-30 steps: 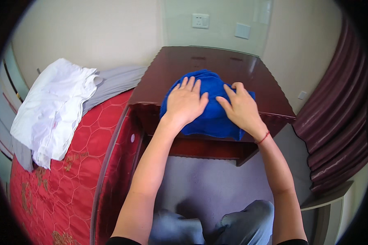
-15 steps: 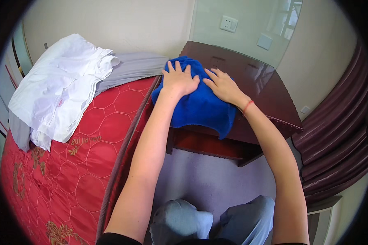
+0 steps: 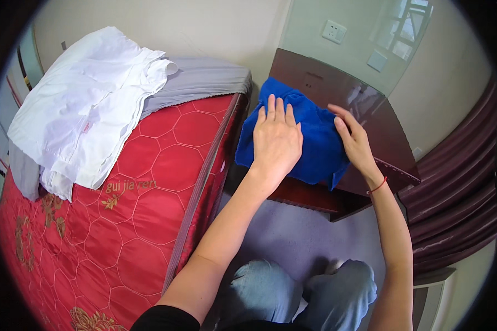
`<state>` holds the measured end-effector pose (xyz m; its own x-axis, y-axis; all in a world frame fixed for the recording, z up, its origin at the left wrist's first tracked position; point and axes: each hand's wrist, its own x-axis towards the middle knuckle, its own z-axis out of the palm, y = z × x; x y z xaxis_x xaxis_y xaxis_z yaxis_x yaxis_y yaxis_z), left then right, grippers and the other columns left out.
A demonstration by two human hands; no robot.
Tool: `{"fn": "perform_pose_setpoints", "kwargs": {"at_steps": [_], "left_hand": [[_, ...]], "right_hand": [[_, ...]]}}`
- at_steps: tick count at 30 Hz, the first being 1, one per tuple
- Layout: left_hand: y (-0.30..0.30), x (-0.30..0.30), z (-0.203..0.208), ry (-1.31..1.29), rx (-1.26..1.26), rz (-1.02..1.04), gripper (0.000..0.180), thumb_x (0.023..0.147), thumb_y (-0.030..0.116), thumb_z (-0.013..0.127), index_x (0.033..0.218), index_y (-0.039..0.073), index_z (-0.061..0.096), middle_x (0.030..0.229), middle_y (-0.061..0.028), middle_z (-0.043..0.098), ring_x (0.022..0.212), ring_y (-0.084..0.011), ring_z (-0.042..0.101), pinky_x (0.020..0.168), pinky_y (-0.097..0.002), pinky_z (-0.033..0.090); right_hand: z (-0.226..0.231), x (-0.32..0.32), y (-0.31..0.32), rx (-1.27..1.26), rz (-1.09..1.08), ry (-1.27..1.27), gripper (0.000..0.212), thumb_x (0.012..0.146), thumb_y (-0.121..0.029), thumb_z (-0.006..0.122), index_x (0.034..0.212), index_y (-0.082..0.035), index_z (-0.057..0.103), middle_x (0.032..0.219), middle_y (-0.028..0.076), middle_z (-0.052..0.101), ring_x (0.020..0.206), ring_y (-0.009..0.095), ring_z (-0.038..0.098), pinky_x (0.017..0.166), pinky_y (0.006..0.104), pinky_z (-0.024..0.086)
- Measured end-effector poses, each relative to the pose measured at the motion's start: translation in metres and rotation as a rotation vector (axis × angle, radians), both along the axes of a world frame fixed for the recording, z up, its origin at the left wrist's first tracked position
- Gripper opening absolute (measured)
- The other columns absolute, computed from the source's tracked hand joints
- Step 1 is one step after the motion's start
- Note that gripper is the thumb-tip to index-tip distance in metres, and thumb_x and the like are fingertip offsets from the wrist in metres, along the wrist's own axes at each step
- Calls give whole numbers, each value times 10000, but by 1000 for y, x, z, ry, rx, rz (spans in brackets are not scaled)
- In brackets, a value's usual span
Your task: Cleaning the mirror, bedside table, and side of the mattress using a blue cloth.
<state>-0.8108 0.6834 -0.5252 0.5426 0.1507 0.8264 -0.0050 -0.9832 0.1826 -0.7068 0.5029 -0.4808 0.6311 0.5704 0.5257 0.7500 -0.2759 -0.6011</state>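
Two bare hands on one bright blue towel-like cloth point(image 3: 317, 135) over here. It's draped on the left part of a glossy dark red-brown wooden table point(image 3: 384, 124), with a lower corner hanging past the front edge. Left hand point(image 3: 278, 142) is pressed palm-down on it, long fingers only slightly spread. Right hand point(image 3: 356, 142) is at the cloth's right edge, thumb and index apart with a gap between; can't tell if the fingertips touch fabric.

As for clutter: a red quilted mattress point(image 3: 143, 220) crowds the table's left side, with a rumpled white cloth point(image 3: 88, 110) and a smooth grey fabric sheet point(image 3: 210, 77) on top. Knees in faded blue jeans point(image 3: 342, 292) sit right in front, a pleated dark purple curtain point(image 3: 458, 204) hangs off to the right, and a white wall socket point(image 3: 334, 31) is up behind. The left hand itself blocks part of the cloth.

Compared with a second ago, the cloth has gone from around the middle of the front edge over to the left. Half a second back the left fingers were fanned wider and the right hand lay flatter on the cloth.
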Motion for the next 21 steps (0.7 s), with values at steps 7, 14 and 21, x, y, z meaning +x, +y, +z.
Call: {"fn": "perform_pose_setpoints", "kwargs": {"at_steps": [7, 14, 21], "left_hand": [[-10, -35, 20, 38, -140, 82, 262, 914, 228, 642, 964, -13, 731, 1025, -215, 706, 1015, -370, 674, 987, -461, 484], [60, 5, 9, 86, -576, -112, 233, 884, 169, 703, 1070, 29, 690, 888, -175, 684, 919, -343, 687, 928, -417, 502], [25, -94, 4, -275, -405, 175, 49, 978, 31, 596, 954, -8, 615, 827, -23, 578, 721, -54, 540, 601, -213, 444]], "right_hand": [[5, 5, -8, -56, -37, -31, 367, 798, -2, 689, 1163, -25, 671, 1031, 106, 672, 978, 218, 628, 904, 314, 477], [-4, -8, 12, 178, -165, -598, 241, 714, 124, 636, 917, 3, 589, 887, 109, 609, 824, 282, 590, 770, 360, 471], [-45, -9, 27, 461, 298, -623, 319, 560, 9, 664, 850, -58, 548, 782, 96, 633, 661, 249, 527, 538, 334, 428]]}}
